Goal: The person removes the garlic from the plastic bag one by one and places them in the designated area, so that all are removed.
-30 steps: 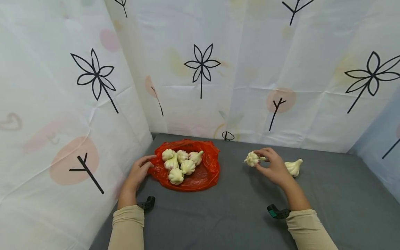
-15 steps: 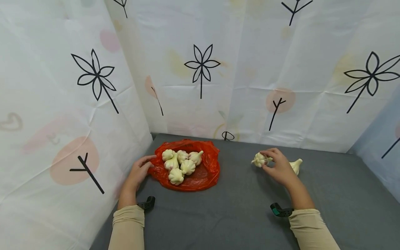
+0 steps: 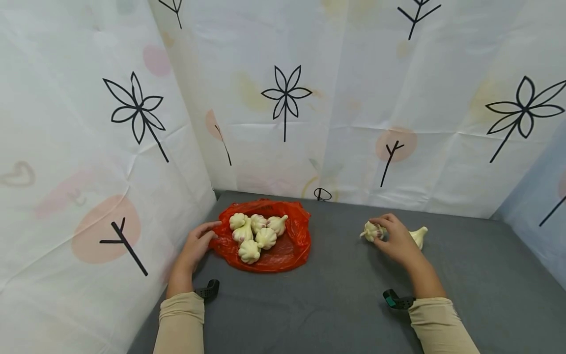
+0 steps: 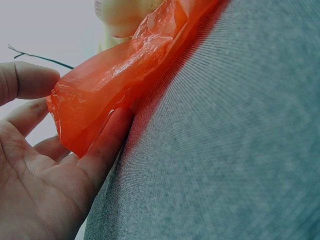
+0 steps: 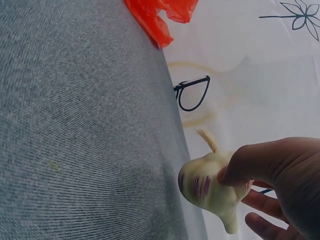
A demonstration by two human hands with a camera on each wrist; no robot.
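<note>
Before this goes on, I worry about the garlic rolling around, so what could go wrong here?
The right hand pinches one bulb only by fingertips, so it could slip onto the table. Another bulb lies just behind that hand and might get knocked. The bag is thin and lies flat; the left hand touches only its edge, so the five heaped bulbs may roll out.

Glossy crinkled plastic bag [image 3: 283,250] on matt woven cloth [image 3: 345,305].

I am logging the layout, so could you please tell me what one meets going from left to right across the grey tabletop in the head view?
Left hand → crumpled red plastic bag holding white garlic bulbs → white garlic bulb pinched by the right hand → loose white garlic bulb lying on the grey cloth.
</note>
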